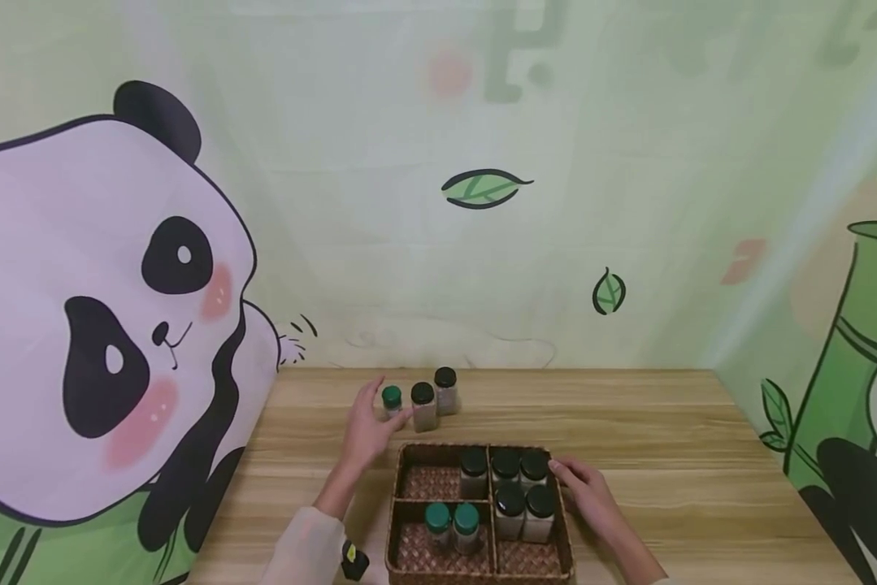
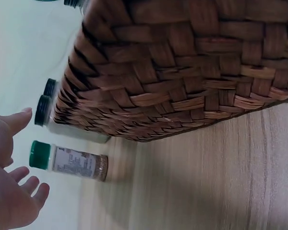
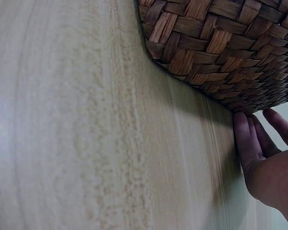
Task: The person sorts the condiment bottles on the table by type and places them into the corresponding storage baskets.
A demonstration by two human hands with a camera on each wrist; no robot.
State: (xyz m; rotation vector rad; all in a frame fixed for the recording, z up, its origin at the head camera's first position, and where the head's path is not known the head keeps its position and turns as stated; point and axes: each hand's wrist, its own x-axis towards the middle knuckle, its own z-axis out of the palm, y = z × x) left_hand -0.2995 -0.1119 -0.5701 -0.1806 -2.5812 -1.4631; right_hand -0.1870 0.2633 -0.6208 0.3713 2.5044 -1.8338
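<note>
Fingers spread, my left hand [image 1: 367,426] is beside a green-capped spice jar [image 1: 392,400], thumb and fingers on either side of it. In the left wrist view a gap shows between the hand [image 2: 12,167] and this labelled jar [image 2: 74,160]. Two black-capped jars, one nearer [image 1: 424,408] and one farther back [image 1: 445,392], stand to its right. My right hand [image 1: 588,491] touches the back right corner of a woven basket [image 1: 441,500]. In the right wrist view its fairly straight fingers [image 3: 245,136] rest against the basket's side [image 3: 221,52].
The basket has several compartments. Several black-capped jars [image 1: 510,510] stand at its right, one black-capped jar [image 1: 473,473] at the back left and two green-capped jars [image 1: 453,528] at the front left. A panda-print cloth [image 1: 379,268] hangs behind the wooden table [image 1: 643,422].
</note>
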